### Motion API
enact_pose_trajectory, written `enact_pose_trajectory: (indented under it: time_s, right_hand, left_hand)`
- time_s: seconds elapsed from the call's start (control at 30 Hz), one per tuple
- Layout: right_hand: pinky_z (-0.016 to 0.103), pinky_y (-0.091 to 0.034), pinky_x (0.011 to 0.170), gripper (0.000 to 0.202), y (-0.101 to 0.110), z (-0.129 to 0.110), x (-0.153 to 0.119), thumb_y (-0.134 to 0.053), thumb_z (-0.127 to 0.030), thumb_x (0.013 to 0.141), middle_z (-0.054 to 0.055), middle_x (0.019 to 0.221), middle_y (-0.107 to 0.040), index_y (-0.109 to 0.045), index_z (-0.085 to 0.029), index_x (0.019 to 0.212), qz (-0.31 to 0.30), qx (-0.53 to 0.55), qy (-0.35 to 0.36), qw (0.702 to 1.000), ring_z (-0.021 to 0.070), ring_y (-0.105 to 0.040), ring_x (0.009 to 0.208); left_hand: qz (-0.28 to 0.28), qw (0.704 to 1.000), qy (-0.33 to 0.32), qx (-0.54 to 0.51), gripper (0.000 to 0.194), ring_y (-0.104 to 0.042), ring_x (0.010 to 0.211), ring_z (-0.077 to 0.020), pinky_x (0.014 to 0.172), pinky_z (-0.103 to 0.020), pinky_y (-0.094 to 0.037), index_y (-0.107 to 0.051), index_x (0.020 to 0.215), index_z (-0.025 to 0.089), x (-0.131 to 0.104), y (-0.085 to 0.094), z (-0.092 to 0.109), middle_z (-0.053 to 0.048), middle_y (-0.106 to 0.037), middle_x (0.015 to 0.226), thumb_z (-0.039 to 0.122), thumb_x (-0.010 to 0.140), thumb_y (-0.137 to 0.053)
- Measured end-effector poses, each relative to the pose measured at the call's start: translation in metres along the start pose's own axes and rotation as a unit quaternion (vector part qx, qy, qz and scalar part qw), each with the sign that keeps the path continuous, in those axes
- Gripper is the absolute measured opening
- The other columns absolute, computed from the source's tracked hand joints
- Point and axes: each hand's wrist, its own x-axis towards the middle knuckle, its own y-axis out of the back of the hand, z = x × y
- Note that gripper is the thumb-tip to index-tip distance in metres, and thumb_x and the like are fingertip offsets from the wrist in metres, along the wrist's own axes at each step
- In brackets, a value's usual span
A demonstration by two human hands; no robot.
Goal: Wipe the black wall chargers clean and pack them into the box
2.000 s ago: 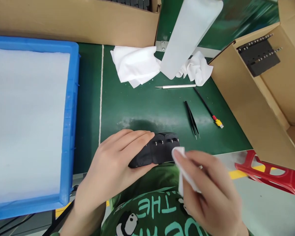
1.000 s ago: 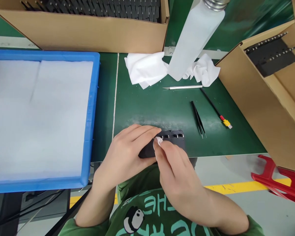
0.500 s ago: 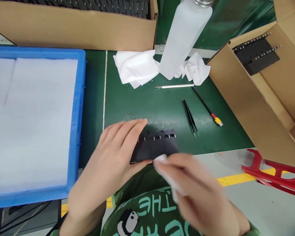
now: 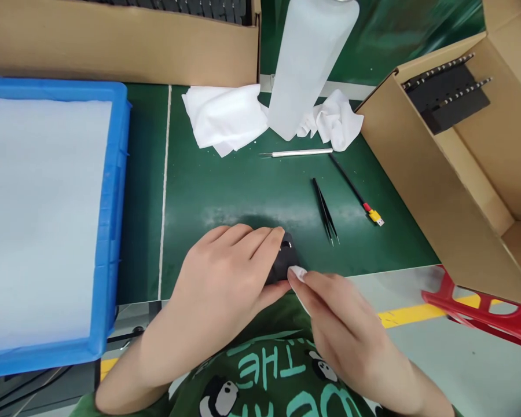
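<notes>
A black part [image 4: 282, 267] lies at the near edge of the counter [image 4: 238, 185], mostly covered by the left hand [image 4: 230, 272]; small metal contacts show near its uncovered end. The left hand's fingers grasp it, bent over its far side with the thumb along its near side. The right hand [image 4: 347, 318] has its fingers pinched on a white wipe [image 4: 298, 272], whose tip meets the part's near right corner.

Beyond, toward the counter's right edge, lie black tweezers [image 4: 325, 211], points toward the near edge, and a black cable [image 4: 351, 185] with a yellow plug. Farther back is a slim white-handled knife [image 4: 301, 153]. Nearer the far edge, a pale bottle [image 4: 310, 63] stands between folded cloths [image 4: 226, 116] and a crumpled cloth [image 4: 341, 119].

An open carton [image 4: 438, 185] at the right edge contains a black strip [image 4: 451, 95]; another carton [image 4: 121, 43] at the far edge contains many dark pieces. A blue tray [image 4: 108, 202] covers the counter's left side.
</notes>
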Motion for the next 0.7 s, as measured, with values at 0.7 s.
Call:
enact_pose_trajectory:
  time_s: [0.7]
  right_hand:
    - [0.024, -0.050, 0.068, 0.046, 0.027, 0.063, 0.052, -0.055, -0.002, 0.093, 0.004, 0.108, -0.061, -0.068, -0.033, 0.126, 0.019, 0.190, -0.010, 0.982, 0.0130, -0.061, 0.090]
  left_hand:
    - [0.046, 0.997, -0.059, -0.029, 0.028, -0.065, 0.120, -0.0220, 0.119, -0.039, -0.038, -0.067, 0.124, 0.013, -0.031, 0.023, 0.019, -0.004, -0.072, 0.127, 0.023, 0.098, -0.060]
